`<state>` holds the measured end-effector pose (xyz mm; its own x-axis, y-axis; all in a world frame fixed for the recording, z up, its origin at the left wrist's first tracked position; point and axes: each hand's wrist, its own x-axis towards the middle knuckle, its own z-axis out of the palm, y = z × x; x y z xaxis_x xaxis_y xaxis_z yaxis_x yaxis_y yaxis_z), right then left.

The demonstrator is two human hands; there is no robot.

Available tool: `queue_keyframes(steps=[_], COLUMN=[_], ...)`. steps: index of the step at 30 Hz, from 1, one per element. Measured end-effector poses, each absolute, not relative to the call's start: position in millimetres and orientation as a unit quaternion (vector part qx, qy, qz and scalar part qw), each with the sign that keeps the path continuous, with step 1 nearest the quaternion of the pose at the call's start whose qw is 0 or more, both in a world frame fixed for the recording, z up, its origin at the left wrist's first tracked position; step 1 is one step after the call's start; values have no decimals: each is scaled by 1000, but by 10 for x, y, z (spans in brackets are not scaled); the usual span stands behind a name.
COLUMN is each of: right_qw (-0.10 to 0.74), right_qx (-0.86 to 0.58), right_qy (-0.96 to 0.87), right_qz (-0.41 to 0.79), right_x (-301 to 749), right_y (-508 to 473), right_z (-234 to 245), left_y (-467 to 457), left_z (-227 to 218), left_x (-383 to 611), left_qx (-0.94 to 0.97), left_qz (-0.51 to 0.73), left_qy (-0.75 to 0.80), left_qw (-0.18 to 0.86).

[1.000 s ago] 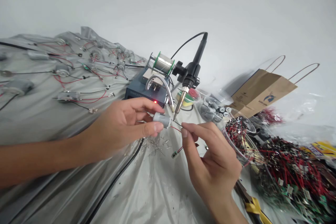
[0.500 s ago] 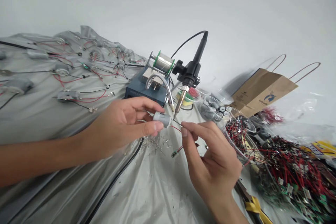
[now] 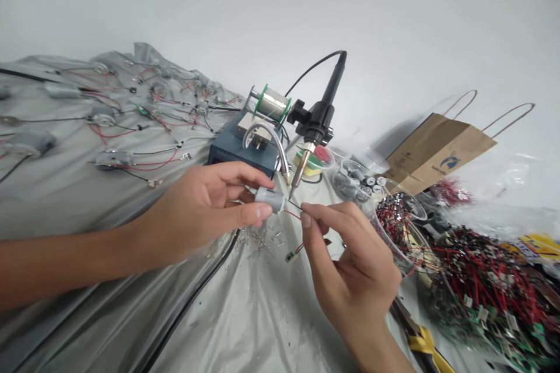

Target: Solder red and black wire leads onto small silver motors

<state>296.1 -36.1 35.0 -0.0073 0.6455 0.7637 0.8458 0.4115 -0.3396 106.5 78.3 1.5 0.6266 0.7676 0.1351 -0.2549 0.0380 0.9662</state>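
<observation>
My left hand point(image 3: 227, 201) holds a small grey electric motor point(image 3: 268, 200) between thumb and fingers, its terminal end facing right. A black wire point(image 3: 296, 205) is pinched in the fingertips of my right hand point(image 3: 345, 256), its far end close to the motor's terminals. A red wire point(image 3: 292, 214) runs from the motor towards the same fingers. Below them dangles a small green circuit board point(image 3: 290, 256). The tip of a clamped soldering iron point(image 3: 300, 172) points down just above the wire end, beside a metal solder feed tube point(image 3: 280, 148). Whether the tip touches the wire I cannot tell.
Behind my hands stands a blue soldering machine point(image 3: 236, 148) with a solder spool point(image 3: 272, 104). Several wired motors point(image 3: 114, 159) lie at left. At right are a tub of motors point(image 3: 356, 179), heaped wired boards point(image 3: 485, 280), a paper bag point(image 3: 437, 151) and yellow-handled pliers point(image 3: 422, 341).
Almost nothing differs. My right hand has shifted very slightly to the left with the wire; the motor stays in my left hand beneath the iron.
</observation>
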Motion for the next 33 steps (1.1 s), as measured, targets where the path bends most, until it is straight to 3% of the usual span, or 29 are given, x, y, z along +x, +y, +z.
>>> queue_keyframes(steps=[33], right_qw=[473], right_qx=[-500], right_qy=[-720], right_qz=[-89], right_x=[2967], right_y=[-411], right_z=[372], left_y=[689], left_z=[90], left_x=[947], left_qx=[594], left_qz=[368], left_qy=[179], left_qw=[693])
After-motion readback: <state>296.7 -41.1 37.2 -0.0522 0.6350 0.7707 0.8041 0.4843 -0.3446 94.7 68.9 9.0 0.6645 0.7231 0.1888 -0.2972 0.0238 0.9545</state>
